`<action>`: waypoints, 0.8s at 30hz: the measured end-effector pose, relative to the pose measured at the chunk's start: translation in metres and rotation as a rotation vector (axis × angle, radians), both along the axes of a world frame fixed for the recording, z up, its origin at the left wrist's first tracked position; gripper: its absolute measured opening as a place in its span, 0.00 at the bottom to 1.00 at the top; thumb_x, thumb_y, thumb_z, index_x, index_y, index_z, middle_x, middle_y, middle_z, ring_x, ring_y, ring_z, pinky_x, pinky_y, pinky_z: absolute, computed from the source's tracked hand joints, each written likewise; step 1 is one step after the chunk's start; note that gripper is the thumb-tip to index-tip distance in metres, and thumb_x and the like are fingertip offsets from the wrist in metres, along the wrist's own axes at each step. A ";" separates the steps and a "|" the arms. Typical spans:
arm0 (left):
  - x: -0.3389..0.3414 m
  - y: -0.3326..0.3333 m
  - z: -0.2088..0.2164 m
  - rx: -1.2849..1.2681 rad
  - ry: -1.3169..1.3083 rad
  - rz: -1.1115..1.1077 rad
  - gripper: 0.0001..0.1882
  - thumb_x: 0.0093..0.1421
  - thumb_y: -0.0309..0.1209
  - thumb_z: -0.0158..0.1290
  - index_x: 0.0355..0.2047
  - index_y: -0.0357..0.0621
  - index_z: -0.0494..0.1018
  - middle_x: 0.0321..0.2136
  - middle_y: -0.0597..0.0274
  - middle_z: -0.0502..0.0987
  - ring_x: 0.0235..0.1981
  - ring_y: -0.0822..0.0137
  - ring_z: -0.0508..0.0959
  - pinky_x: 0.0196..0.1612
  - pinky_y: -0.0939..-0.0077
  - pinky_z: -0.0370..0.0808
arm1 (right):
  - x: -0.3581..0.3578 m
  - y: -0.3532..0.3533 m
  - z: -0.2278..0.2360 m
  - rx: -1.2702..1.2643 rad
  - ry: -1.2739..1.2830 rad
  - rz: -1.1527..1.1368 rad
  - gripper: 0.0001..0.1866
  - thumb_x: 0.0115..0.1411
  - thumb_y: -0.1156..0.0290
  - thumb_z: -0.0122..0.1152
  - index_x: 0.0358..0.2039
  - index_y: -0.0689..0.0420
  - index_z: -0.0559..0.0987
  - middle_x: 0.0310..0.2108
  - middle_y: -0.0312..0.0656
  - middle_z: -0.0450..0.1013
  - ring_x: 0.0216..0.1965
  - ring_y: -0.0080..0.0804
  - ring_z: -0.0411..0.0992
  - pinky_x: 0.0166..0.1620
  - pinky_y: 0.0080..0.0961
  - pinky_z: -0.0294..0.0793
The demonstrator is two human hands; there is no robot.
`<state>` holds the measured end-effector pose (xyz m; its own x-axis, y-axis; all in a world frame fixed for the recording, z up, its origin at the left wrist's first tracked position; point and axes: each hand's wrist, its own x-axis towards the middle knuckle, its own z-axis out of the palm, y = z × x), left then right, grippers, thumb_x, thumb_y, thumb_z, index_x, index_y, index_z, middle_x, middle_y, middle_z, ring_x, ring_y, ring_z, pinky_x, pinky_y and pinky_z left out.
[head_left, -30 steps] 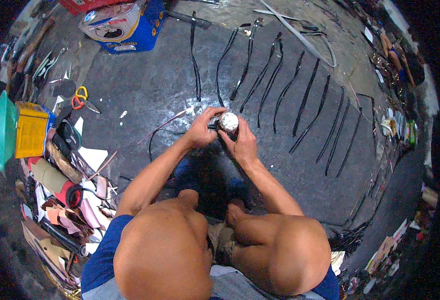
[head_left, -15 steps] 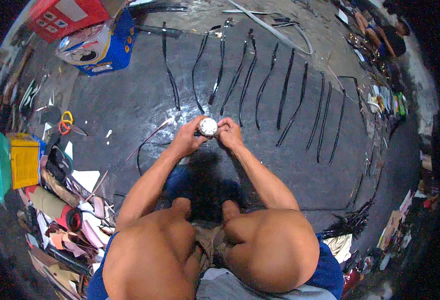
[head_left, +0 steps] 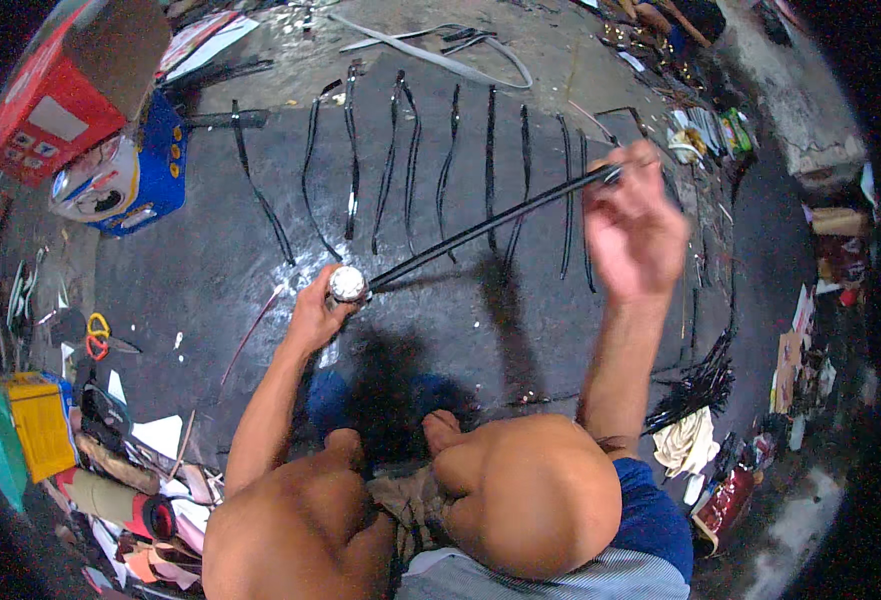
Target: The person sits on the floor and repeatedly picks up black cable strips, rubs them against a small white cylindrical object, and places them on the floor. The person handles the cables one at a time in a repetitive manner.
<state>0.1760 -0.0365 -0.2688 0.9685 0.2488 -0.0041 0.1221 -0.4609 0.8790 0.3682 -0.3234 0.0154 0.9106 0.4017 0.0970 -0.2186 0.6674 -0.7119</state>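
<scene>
My left hand (head_left: 312, 312) is closed around a small container with a round white top (head_left: 347, 284), held above the dark sheet on the floor. A shiny black strip (head_left: 470, 238) runs taut from beside the container up to the right, where my right hand (head_left: 642, 225) pinches its far end, somewhat blurred. Whether my left fingers also grip the strip's near end, I cannot tell. More black strips (head_left: 390, 165) lie spaced side by side on the dark sheet (head_left: 190, 270), beyond my hands.
Red (head_left: 55, 115) and blue (head_left: 160, 165) boxes stand at the far left. Orange-and-yellow scissors (head_left: 98, 338) lie left of my left hand, above a yellow container (head_left: 38, 425) and scraps. A black strip bundle (head_left: 695, 385) and cream cloth (head_left: 685, 440) lie at right.
My right hand has moved away from the container, out to the right and farther off, with the black strip now stretched between the hands. The whole view has shifted toward the right.
</scene>
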 end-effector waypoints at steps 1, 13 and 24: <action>0.000 -0.001 0.004 0.000 0.011 -0.001 0.34 0.51 0.24 0.68 0.58 0.44 0.68 0.45 0.50 0.82 0.50 0.53 0.82 0.52 0.63 0.77 | 0.014 -0.014 0.017 0.003 -0.062 -0.026 0.13 0.60 0.82 0.61 0.44 0.56 0.73 0.35 0.39 0.75 0.37 0.30 0.74 0.43 0.25 0.73; -0.078 0.006 -0.028 -0.156 -0.215 0.361 0.12 0.54 0.15 0.42 0.29 0.34 0.77 0.30 0.56 0.79 0.33 0.64 0.78 0.41 0.72 0.74 | 0.243 -0.202 0.088 -0.509 -0.324 -0.774 0.26 0.57 0.79 0.71 0.55 0.60 0.72 0.35 0.41 0.77 0.27 0.27 0.73 0.30 0.21 0.75; -0.321 -0.078 0.027 -0.336 0.033 0.847 0.11 0.56 0.29 0.47 0.19 0.37 0.72 0.20 0.59 0.76 0.23 0.67 0.75 0.30 0.72 0.71 | 0.203 -0.482 -0.134 -0.503 0.208 -0.249 0.26 0.67 0.70 0.58 0.63 0.66 0.70 0.57 0.51 0.75 0.55 0.43 0.75 0.56 0.33 0.77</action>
